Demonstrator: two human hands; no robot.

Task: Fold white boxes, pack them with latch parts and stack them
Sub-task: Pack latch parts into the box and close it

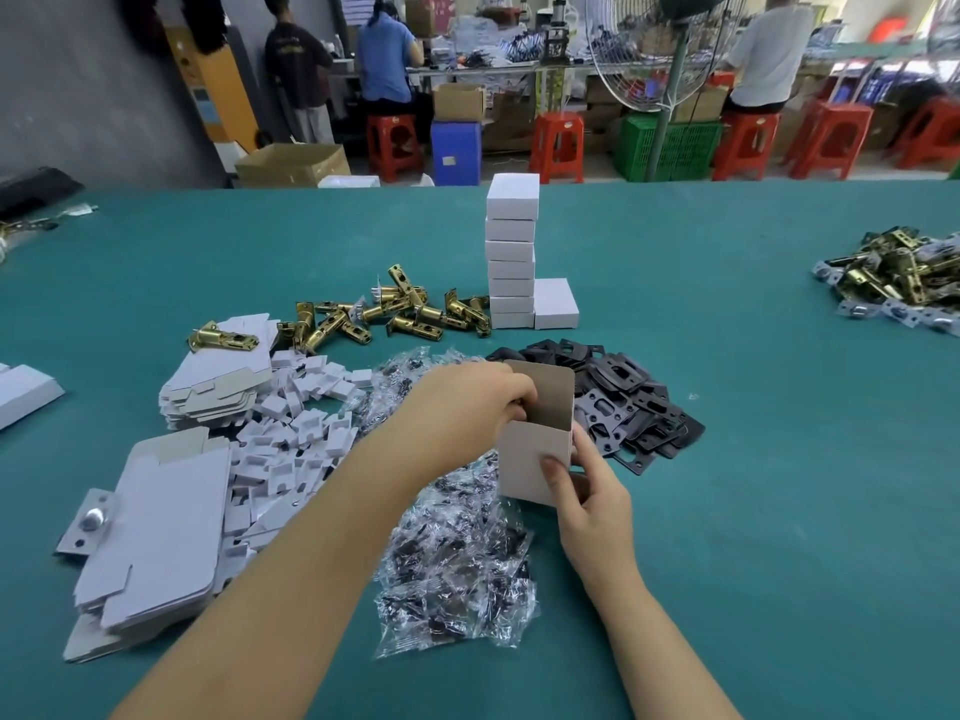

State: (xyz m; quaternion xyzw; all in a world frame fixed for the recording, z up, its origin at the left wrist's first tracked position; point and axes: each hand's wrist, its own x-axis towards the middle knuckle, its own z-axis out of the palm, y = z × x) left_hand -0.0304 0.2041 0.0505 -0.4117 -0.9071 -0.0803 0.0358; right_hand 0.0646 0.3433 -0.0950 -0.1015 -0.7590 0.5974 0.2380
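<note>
Cardboard of the open white box (535, 449) looks light and easily crushed; our right hand (592, 496) pinches its near wall, while our left hand (467, 407) has its fingers curled inside the mouth, on what we cannot tell.

Both forearms come up from the bottom edge, bare, no sleeves showing. The left arm runs in on a long diagonal from the lower left, and the left hand (467, 402) sits palm-down with the wrist a bit bent, fingers curled tight with the tips tucked out of sight, so you can't really tell what they've got. The right arm comes up from the lower right, steeper. The right hand (589, 504) is lower and closer to the person, thumb pointing up and pressed flat, other fingers wrapped round the far side, clamping.
</note>
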